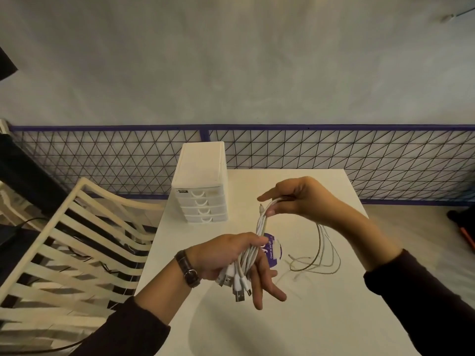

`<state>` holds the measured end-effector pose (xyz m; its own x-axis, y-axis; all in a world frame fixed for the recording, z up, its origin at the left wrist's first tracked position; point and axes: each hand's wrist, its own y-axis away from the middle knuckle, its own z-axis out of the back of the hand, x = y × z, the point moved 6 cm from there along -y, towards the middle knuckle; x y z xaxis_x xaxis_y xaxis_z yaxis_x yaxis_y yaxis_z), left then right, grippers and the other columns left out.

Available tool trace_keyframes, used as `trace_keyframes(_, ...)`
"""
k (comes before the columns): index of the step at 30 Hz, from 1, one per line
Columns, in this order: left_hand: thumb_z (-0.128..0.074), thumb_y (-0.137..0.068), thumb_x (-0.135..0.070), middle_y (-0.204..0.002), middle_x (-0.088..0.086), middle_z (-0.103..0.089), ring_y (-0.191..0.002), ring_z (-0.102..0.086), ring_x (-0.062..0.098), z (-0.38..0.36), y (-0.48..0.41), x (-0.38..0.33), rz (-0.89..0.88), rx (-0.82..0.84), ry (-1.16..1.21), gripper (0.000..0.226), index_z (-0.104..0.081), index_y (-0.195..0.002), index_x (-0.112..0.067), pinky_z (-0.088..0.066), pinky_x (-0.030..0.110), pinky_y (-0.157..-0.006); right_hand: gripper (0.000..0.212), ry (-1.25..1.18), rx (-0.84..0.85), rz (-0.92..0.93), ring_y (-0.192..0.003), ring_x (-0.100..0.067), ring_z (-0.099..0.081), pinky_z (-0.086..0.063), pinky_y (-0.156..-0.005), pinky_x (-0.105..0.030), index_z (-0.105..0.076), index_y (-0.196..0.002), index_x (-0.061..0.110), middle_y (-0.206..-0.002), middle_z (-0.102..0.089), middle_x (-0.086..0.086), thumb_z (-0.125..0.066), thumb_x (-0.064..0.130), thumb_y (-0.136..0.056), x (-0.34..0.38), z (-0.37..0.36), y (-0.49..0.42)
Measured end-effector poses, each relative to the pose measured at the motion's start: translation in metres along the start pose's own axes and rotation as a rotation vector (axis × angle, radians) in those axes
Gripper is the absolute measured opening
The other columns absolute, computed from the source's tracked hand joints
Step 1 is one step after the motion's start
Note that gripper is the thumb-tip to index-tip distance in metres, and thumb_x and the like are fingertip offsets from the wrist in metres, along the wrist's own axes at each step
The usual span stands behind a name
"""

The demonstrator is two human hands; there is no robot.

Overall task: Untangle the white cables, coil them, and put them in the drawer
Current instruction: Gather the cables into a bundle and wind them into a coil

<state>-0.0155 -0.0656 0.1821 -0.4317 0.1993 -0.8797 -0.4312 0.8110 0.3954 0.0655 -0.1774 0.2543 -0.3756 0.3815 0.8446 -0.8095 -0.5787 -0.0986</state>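
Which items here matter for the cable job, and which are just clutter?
Job:
white cables, bunched between left hand and right hand
loose cable loops hanging onto the table
white drawer unit, four drawers, all shut

Lying about:
purple round sticker
slatted chair

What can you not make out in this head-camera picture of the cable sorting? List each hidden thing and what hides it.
- How many white cables: the left hand covers the bundle in its grip.
- The cable run inside the right hand: fingers hide it.
- Purple sticker wording: partly covered by cables, too small.
- Drawer unit contents: all four drawers closed; label too small.
- Table near edge: cut off by the frame.
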Motion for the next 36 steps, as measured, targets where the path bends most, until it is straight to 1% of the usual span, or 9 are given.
trace_keyframes(4, -0.02, -0.094, -0.034, -0.058, 0.003, -0.07, -0.094, -0.068, 0.025, -0.011, 0.005, -0.017, -0.157, 0.052, 0.15, 0.062, -0.07, -0.065, -0.011, -0.02, 0.035, -0.117, 0.032, 0.021, -0.092, 0.031, -0.077, -0.002, -0.055, -0.042, -0.074, -0.013, -0.069, -0.11, 0.013, -0.08, -0.058, 0.005, -0.064, 0.031, -0.084, -0.013, -0.022, -0.001)
trace_keyframes(8, -0.022, -0.095, -0.035, -0.055, 0.002, -0.068, -0.086, -0.067, 0.037, -0.013, 0.004, -0.037, -0.373, 0.088, 0.253, 0.06, -0.068, -0.063, -0.014, -0.026, 0.042, -0.111, 0.043, 0.089, -0.084, -0.003, -0.099, -0.012, -0.061, -0.048, -0.091, -0.034, -0.062, -0.11, 0.02, -0.105, -0.066, 0.001, -0.034, 0.047, -0.092, -0.016, -0.052, 0.01)
trace_keyframes(11, -0.035, -0.095, -0.041, -0.053, 0.003, -0.067, -0.091, -0.052, 0.058, -0.003, 0.003, -0.046, -0.487, 0.025, 0.308, 0.052, -0.067, -0.062, -0.016, -0.034, 0.042, -0.091, 0.025, -0.008, -0.035, -0.043, -0.097, -0.013, -0.064, -0.051, -0.089, -0.043, -0.059, -0.104, 0.038, -0.103, -0.067, 0.009, -0.041, 0.022, -0.096, -0.021, -0.071, 0.022)
trace_keyframes(13, -0.037, -0.096, -0.035, -0.055, 0.004, -0.068, -0.095, -0.066, 0.039, 0.004, 0.005, -0.05, -0.549, 0.025, 0.413, 0.047, -0.065, -0.066, -0.012, -0.039, 0.04, -0.101, 0.041, 0.003, -0.037, -0.04, -0.103, -0.011, -0.061, -0.05, -0.092, -0.041, -0.055, -0.108, 0.046, -0.108, -0.064, 0.017, -0.036, 0.01, -0.1, -0.019, -0.078, 0.027)
trace_keyframes(17, -0.05, -0.09, -0.035, -0.05, 0.001, -0.065, -0.094, -0.07, 0.024, 0.015, 0.01, -0.051, -0.576, -0.096, 0.421, 0.033, -0.069, -0.074, -0.014, -0.039, 0.036, -0.107, 0.035, 0.074, 0.028, -0.068, -0.102, -0.018, -0.058, -0.047, -0.092, -0.042, -0.053, -0.118, 0.018, -0.115, -0.063, -0.004, -0.027, 0.03, -0.097, -0.028, -0.091, 0.029)
trace_keyframes(21, -0.053, -0.089, -0.033, -0.097, 0.007, -0.074, -0.115, -0.06, 0.023, 0.016, 0.01, -0.05, -0.541, -0.087, 0.446, 0.037, -0.066, -0.115, -0.011, -0.044, 0.035, -0.101, 0.038, 0.109, 0.004, -0.071, -0.092, -0.032, -0.057, -0.046, -0.084, -0.048, -0.047, -0.114, 0.012, -0.104, -0.061, -0.017, -0.029, 0.04, -0.097, -0.038, -0.094, 0.03)
trace_keyframes(24, -0.056, -0.088, -0.016, -0.134, 0.01, -0.056, -0.131, -0.045, 0.025, 0.017, 0.01, -0.057, -0.596, -0.082, 0.441, 0.046, -0.049, -0.134, -0.01, -0.037, 0.033, -0.108, 0.022, 0.103, -0.019, -0.057, -0.085, -0.033, -0.055, -0.046, -0.079, -0.049, -0.038, -0.115, 0.014, -0.1, -0.059, -0.021, -0.032, 0.029, -0.101, -0.04, -0.097, 0.032)
trace_keyframes(30, -0.045, -0.075, 0.008, -0.149, -0.011, -0.033, -0.137, -0.034, 0.009, 0.045, 0.023, -0.063, -0.612, -0.437, 0.21, 0.079, -0.031, -0.14, -0.035, -0.026, 0.029, -0.112, 0.018, 0.165, 0.075, -0.08, -0.072, -0.011, -0.047, -0.043, -0.069, -0.027, -0.046, -0.104, 0.029, -0.085, -0.054, 0.002, -0.029, 0.034, -0.101, -0.048, -0.107, 0.042)
trace_keyframes(36, -0.057, -0.064, -0.005, -0.124, -0.008, -0.041, -0.107, -0.044, 0.001, 0.058, 0.023, -0.048, -0.37, -0.572, -0.281, 0.094, -0.024, -0.132, -0.061, -0.039, 0.016, -0.082, 0.021, 0.283, 0.157, -0.111, -0.071, 0.011, -0.048, -0.034, -0.06, -0.011, -0.051, -0.092, 0.03, -0.071, -0.048, 0.025, -0.034, 0.039, -0.099, -0.045, -0.099, 0.048)
